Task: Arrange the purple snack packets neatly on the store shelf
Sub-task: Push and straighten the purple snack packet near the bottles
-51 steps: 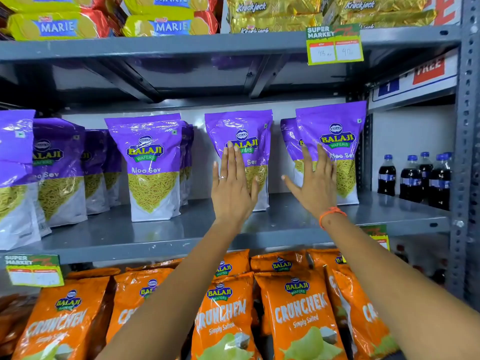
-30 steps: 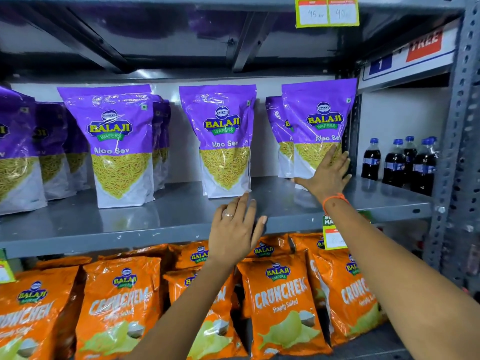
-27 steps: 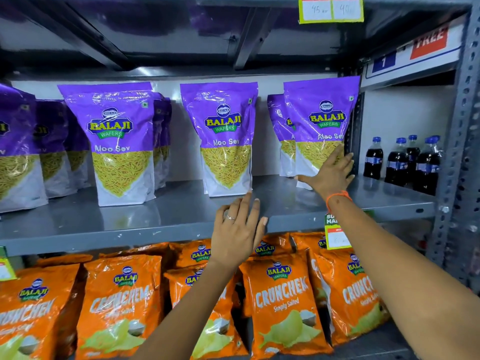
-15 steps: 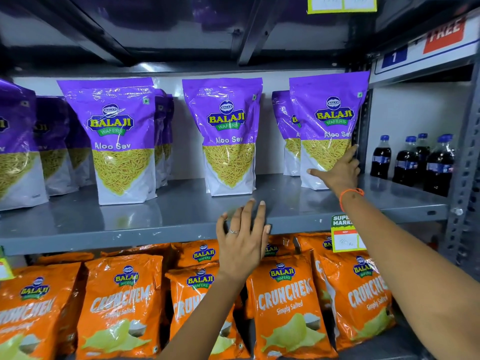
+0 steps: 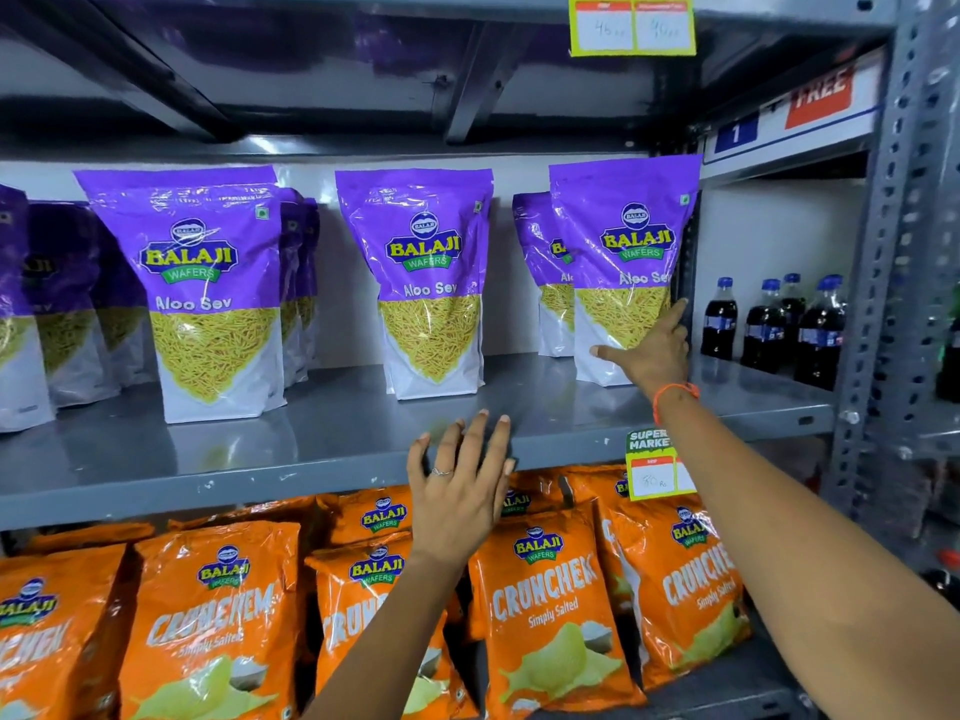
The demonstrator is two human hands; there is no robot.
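Note:
Purple Aloo Sev packets stand upright on the grey metal shelf (image 5: 322, 449). The rightmost front packet (image 5: 623, 252) stands against the shelf's right post, with another purple packet (image 5: 535, 267) partly hidden behind it. My right hand (image 5: 649, 350) lies against this packet's lower right corner, fingers spread around its edge. A middle packet (image 5: 423, 283) stands alone. To the left a front packet (image 5: 208, 293) has several more behind and beside it. My left hand (image 5: 460, 485) hovers open at the shelf's front edge, touching no packet.
Orange Crunchex chip bags (image 5: 545, 610) fill the shelf below. Dark cola bottles (image 5: 769, 330) stand in the bay to the right, past the perforated upright (image 5: 893, 304). Yellow price tags hang at the upper shelf edge (image 5: 631, 23) and the lower one (image 5: 652, 465).
My left hand dropped from the middle packet to the shelf's front edge. My right hand slid down and right along the rightmost packet, which shifted toward the right post.

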